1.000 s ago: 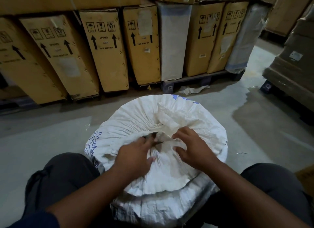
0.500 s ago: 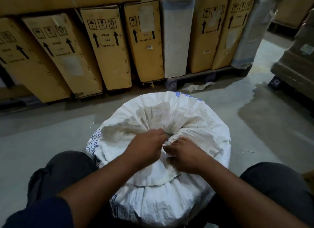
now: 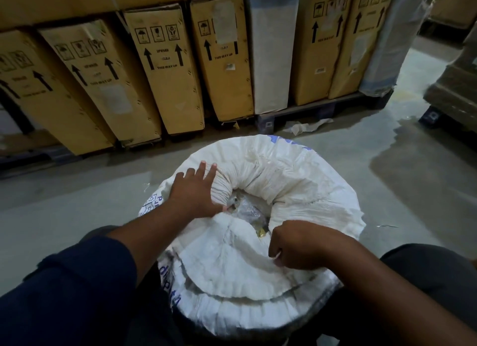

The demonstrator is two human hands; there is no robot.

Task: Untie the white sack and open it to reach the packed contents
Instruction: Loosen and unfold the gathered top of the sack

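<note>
Where the white sack (image 3: 284, 190) stands upright on the floor (image 3: 77, 198) between the knees, mouth already parted over clear-wrapped packed contents (image 3: 247, 211). Left hand (image 3: 193, 190): fingers spread flat on the rolled far-left rim, gripping nothing; right hand (image 3: 296, 245): fist closed on the near-right fold. Opening between both hands, its gap running from far left to near right; right hand nearer, probably best placed to draw fabric back.
</note>
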